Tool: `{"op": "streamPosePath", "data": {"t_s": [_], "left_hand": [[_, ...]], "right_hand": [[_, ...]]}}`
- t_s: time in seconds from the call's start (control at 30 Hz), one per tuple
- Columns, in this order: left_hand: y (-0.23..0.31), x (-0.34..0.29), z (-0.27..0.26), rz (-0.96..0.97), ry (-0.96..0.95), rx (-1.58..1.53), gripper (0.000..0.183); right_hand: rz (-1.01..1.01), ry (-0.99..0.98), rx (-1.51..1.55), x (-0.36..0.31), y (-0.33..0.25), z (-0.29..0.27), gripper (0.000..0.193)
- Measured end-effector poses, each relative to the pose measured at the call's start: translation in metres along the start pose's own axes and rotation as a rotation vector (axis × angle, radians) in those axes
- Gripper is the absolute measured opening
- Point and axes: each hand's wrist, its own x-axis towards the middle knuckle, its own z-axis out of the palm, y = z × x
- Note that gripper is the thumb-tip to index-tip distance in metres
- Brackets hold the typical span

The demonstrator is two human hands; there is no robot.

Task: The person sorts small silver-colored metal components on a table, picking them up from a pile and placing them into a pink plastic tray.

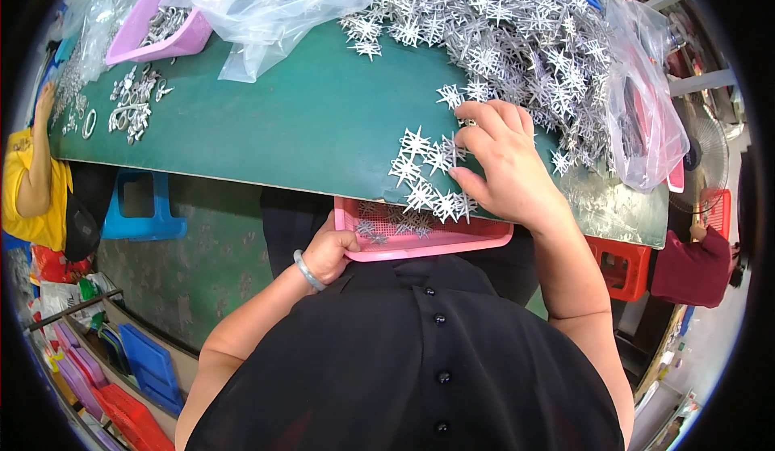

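Observation:
My left hand (327,253) grips the left end of a pink plastic basket (440,249), which sits at my lap under the table's front edge. Several silvery star-shaped metal pieces (373,230) lie inside it. Above the table, my right hand (510,164) is spread palm down, thumb apart from the bent fingers, at the right of a small group of spiky star pieces (416,167). A few of these stars reach the table edge over the basket. Beyond the hand rises a large heap of the same stars (525,39). What lies under my right palm is hidden.
On the green table (299,120) are clear plastic bags (274,11), a lilac tray (194,35) of metal parts and loose metal clasps (133,104). A blue stool (145,209) and a person in yellow (36,184) are left; a red stool (620,269) and another person (696,265) are right.

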Motion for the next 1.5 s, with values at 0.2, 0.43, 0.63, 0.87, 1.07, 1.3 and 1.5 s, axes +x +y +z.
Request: {"op": "streamPosePath", "data": {"t_s": [0.2, 0.43, 0.63, 0.87, 1.07, 1.3, 1.5], "left_hand": [[0.002, 0.0, 0.004, -0.004, 0.009, -0.002, 0.073], [0.003, 0.0, 0.005, -0.012, 0.004, 0.021, 0.07], [0.003, 0.001, 0.005, -0.026, 0.026, 0.052, 0.068], [0.003, 0.001, 0.005, -0.028, 0.018, 0.041, 0.07], [0.002, -0.001, 0.005, -0.03, 0.031, 0.045, 0.07], [0.005, -0.003, 0.009, -0.057, 0.053, 0.1, 0.066], [0.007, -0.009, 0.011, -0.05, 0.06, 0.0, 0.077]], "right_hand": [[0.021, -0.019, 0.051, -0.012, 0.002, -0.008, 0.024], [0.026, -0.022, 0.122, -0.022, 0.007, -0.012, 0.026], [0.107, 0.04, 0.163, -0.029, 0.008, -0.009, 0.029], [0.164, 0.02, 0.263, -0.032, -0.001, 0.005, 0.033], [0.046, -0.058, 0.396, -0.034, -0.002, 0.003, 0.033], [-0.106, 0.039, 0.256, -0.013, -0.019, 0.017, 0.053], [-0.253, -0.03, 0.595, -0.026, -0.026, 0.03, 0.04]]}}
